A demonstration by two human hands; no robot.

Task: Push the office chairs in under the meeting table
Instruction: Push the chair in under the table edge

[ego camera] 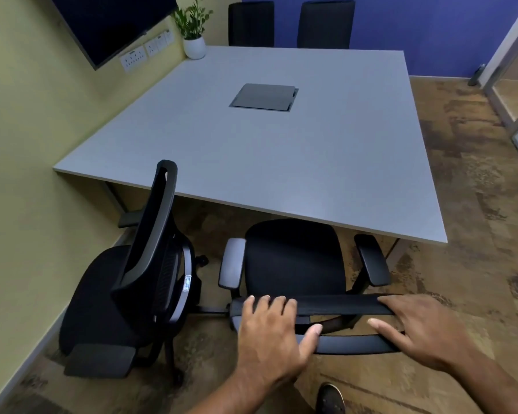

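A black office chair (293, 258) stands directly in front of me, facing the grey meeting table (281, 150). The front of its seat sits just beneath the table's near edge. My left hand (269, 333) grips the left part of its backrest top, fingers over the rim and thumb behind. My right hand (422, 333) holds the right end of the same backrest. A second black mesh chair (132, 288) stands to the left, turned sideways and away from the table. Two more black chairs (290, 23) are tucked in at the table's far side.
A yellow wall runs close along the left with a mounted screen (111, 22) and sockets. A potted plant (193, 34) stands on the far left table corner. A cable hatch (263, 97) sits mid-table. Brown floor (476, 204) lies to the right, with a glass door beyond.
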